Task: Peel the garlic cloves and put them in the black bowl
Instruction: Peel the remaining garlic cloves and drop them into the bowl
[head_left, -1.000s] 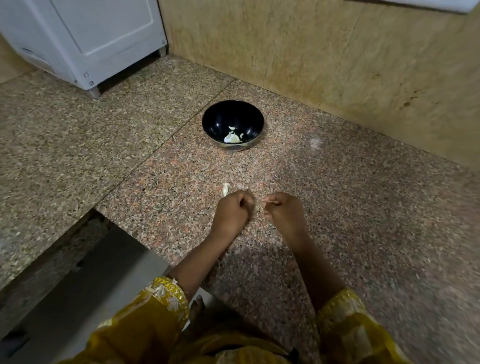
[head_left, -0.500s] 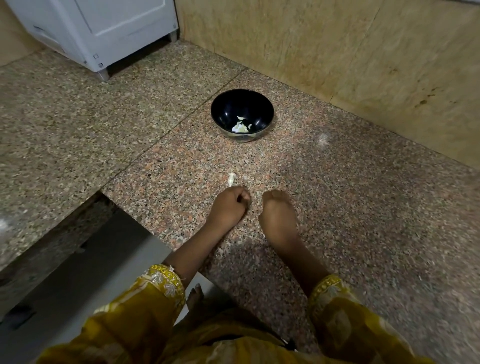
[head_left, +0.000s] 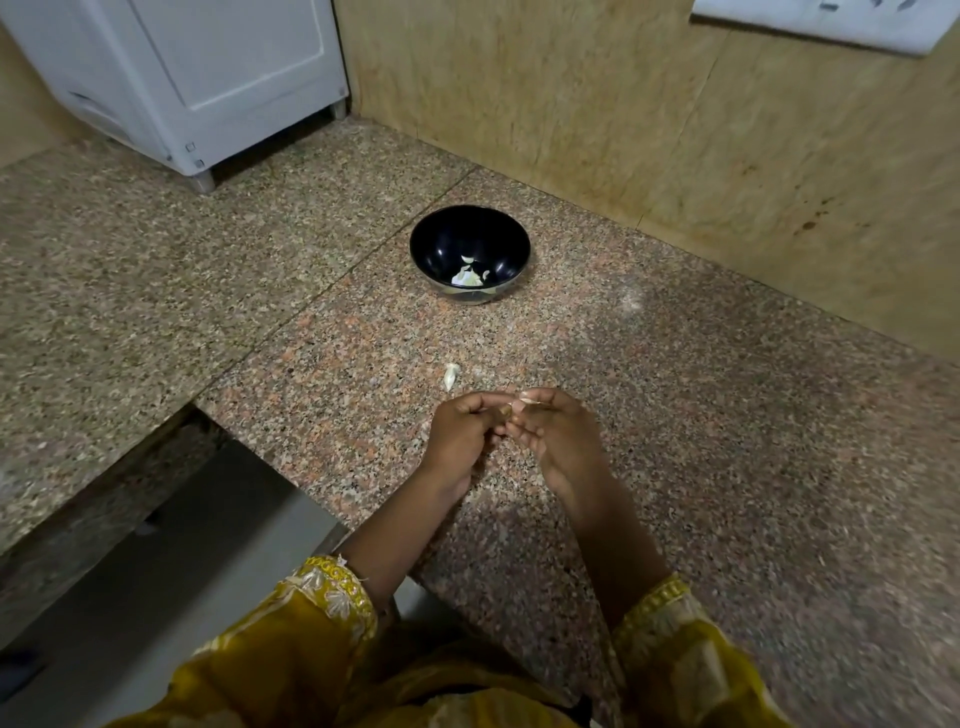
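The black bowl (head_left: 470, 252) stands on the granite counter near the back wall, with several pale garlic pieces lying in its bottom. A single unpeeled garlic clove (head_left: 450, 375) lies on the counter between the bowl and my hands. My left hand (head_left: 462, 434) and my right hand (head_left: 550, 434) meet fingertip to fingertip just above the counter, both curled. Together they pinch a small garlic clove (head_left: 522, 401), of which only a pale sliver shows between the fingers.
A speckled granite counter (head_left: 675, 415) spreads around. A beige stone wall (head_left: 623, 114) rises behind the bowl. A white appliance (head_left: 197, 78) on short feet stands at the back left. The counter's edge drops off at the lower left, near my yellow sleeves.
My hands have risen off the counter and come together at the fingertips, with a clove now pinched between them. The head view has tilted slightly.
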